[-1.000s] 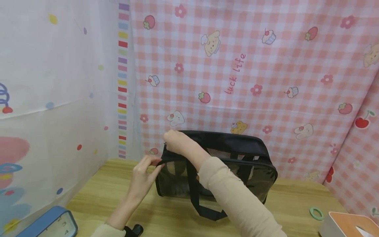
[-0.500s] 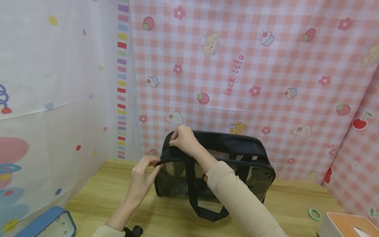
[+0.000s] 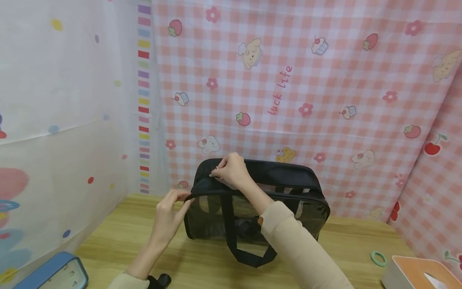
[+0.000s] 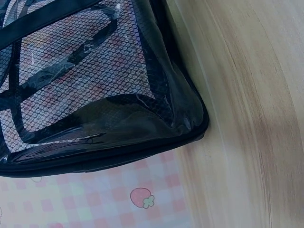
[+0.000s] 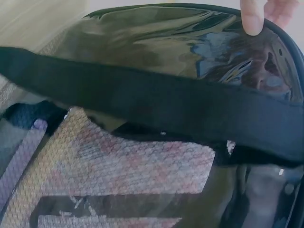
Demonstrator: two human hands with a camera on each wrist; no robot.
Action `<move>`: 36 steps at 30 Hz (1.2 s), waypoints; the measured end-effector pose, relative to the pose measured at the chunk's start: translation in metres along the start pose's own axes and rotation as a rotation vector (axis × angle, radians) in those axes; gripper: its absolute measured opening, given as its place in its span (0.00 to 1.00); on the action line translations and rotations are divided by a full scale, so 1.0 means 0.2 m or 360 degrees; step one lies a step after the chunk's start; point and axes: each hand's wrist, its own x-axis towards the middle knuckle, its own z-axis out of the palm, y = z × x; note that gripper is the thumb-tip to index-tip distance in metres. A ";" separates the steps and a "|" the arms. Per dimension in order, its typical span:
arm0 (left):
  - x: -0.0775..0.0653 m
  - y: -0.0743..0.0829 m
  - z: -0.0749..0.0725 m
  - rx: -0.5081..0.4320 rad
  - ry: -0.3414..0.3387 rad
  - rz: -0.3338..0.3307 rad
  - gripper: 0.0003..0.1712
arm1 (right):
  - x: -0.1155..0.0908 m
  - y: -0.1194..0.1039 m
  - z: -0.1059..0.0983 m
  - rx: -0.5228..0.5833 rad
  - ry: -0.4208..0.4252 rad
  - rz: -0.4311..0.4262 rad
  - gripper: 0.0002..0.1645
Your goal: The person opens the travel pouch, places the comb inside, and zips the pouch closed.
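Note:
A see-through bag (image 3: 213,224) with black trim stands on the wooden table. Its top is black, and one black strap handle (image 3: 249,259) hangs down the front. At the bag's upper left corner, my left hand (image 3: 167,214) pinches the trim between thumb and fingers. The right wrist view shows that hand's fingertip (image 5: 252,21) on the clear panel's edge. My right hand (image 3: 232,170) reaches over the top and pinches a small metallic zipper pull (image 3: 211,175). Inside, behind the clear panel, dark things (image 3: 249,226) show dimly. Mesh (image 4: 85,52) lines the bag's far wall.
A blue-framed clock (image 3: 54,273) is at the front left, with a black object (image 3: 164,280) beside my left wrist. On the right are a green ring (image 3: 378,259) and an orange-topped box (image 3: 418,273). Patterned cloths (image 3: 325,80) hang close behind the bag and at the sides.
My right hand has moved rightward along the bag's top from its left end, pulling the zipper pull. My left hand has kept its pinch on the corner. The head view has shifted slightly.

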 end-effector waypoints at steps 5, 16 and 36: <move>0.00 0.00 -0.01 0.0004 0.0012 0.0012 0.14 | -0.02 0.02 -0.02 0.0010 0.0022 -0.0014 0.10; -0.01 0.00 -0.01 -0.0025 0.0012 0.0041 0.15 | -0.05 0.07 -0.10 0.0034 0.0027 0.0111 0.10; 0.00 0.00 0.01 -0.0015 0.0012 -0.0007 0.15 | -0.13 0.20 -0.29 0.0104 0.0056 0.0231 0.10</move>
